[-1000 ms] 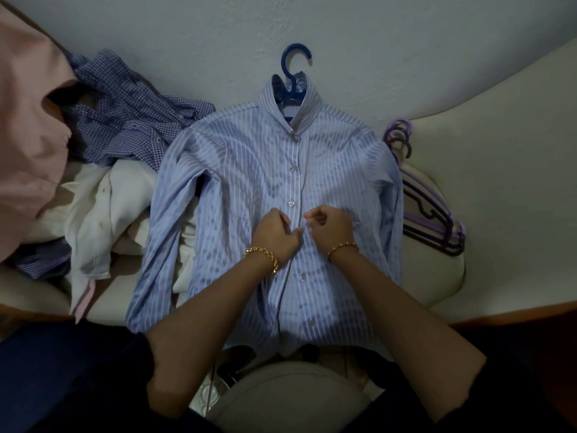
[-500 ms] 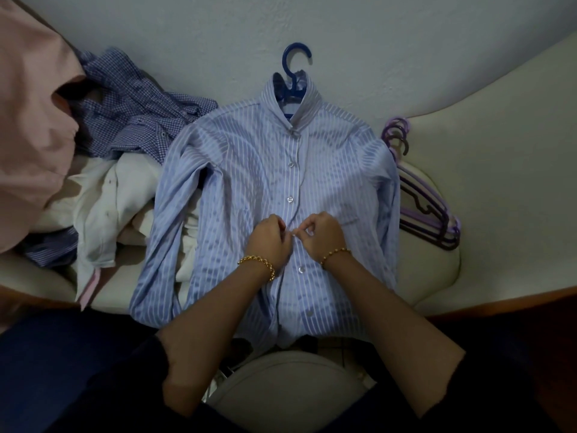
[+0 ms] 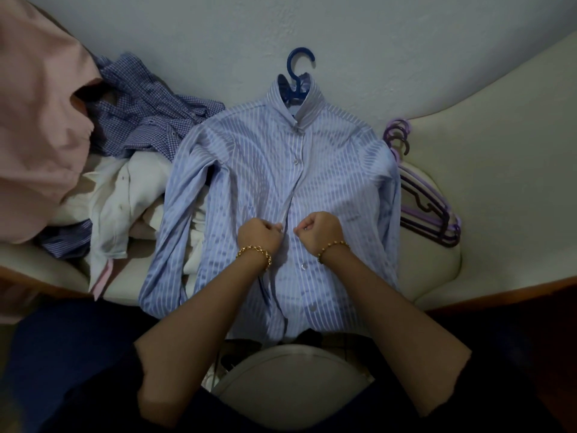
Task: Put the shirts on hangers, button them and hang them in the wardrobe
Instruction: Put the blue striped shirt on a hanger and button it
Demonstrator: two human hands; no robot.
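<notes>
Pinching striped shirt [image 3: 256, 170] placket, left hand [image 3: 259, 234] and right hand [image 3: 320, 229], curled fingers [image 3: 274, 227], tips hidden.

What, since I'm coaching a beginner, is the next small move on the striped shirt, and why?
Probably draw the two front edges together and fasten the button at hand level: the left hand and right hand each pinch an edge of the striped shirt, slightly apart, and the buttons below lie unfastened.

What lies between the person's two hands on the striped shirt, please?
In the head view, only the button placket of the striped shirt runs between left hand and right hand.
</notes>
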